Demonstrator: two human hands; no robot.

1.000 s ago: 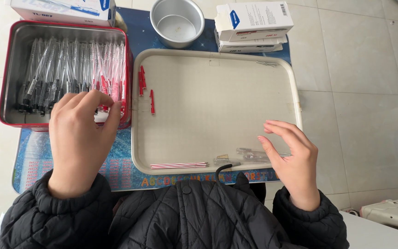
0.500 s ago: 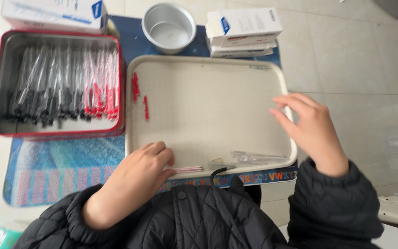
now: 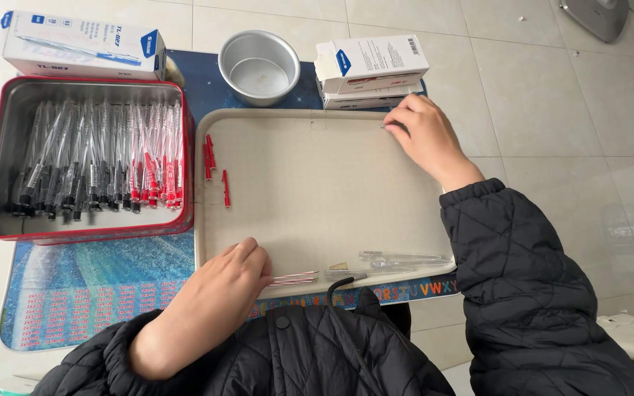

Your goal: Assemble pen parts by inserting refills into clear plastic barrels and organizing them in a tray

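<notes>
My left hand rests at the near edge of the beige tray, its fingertips on a small bundle of thin red refills. My right hand is at the tray's far right corner, fingers pinched on a small thin metal piece that I cannot make out. Clear pen barrels lie at the near right of the tray. Three red pen caps lie at the tray's left side.
A red metal tin at the left holds several black and red pens. A round metal bowl and white pen boxes stand behind the tray; another box sits behind the tin. A blue printed mat lies beneath.
My left hand left the tin and came down to the red refills at the tray's near edge. My right hand moved from the near right of the tray up to its far right corner.
</notes>
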